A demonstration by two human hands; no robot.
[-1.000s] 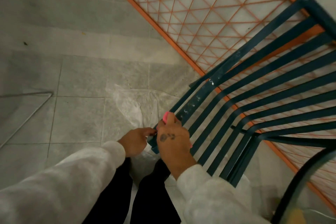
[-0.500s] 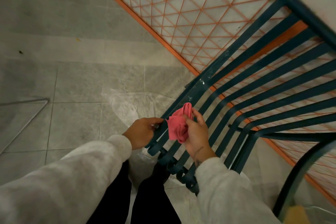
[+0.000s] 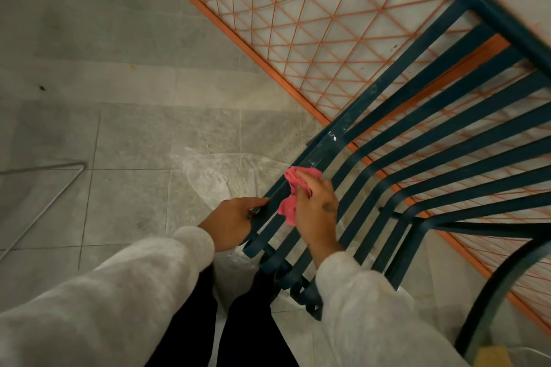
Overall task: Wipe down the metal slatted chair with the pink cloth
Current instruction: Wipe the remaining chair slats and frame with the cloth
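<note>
Right hand (image 3: 316,213): fingers curled round the pink cloth (image 3: 288,205), pressing the wad onto a slat of the metal slatted chair (image 3: 417,134), a little behind the slats' down-curled front ends.

Left hand (image 3: 233,221): grasping the chair's outermost slat, just beside the cloth, thumb on top.

Pink cloth: bunched, partly hidden under the right palm. Judged soft, light and limp; best kept wadded in the palm so that it wraps a slat's edges.

Chair: dark teal painted metal with pale specks on the outer slat. Judged rigid and fairly heavy, with smooth, narrow slats and open gaps between them. Steady it by an outer slat or the frame rail, not by the curled tips.

Clear plastic sheet (image 3: 214,176): on the floor under the chair's front.

Orange lattice panel (image 3: 298,24): behind the chair.

Grey tiled floor (image 3: 125,140): beneath the chair.
</note>
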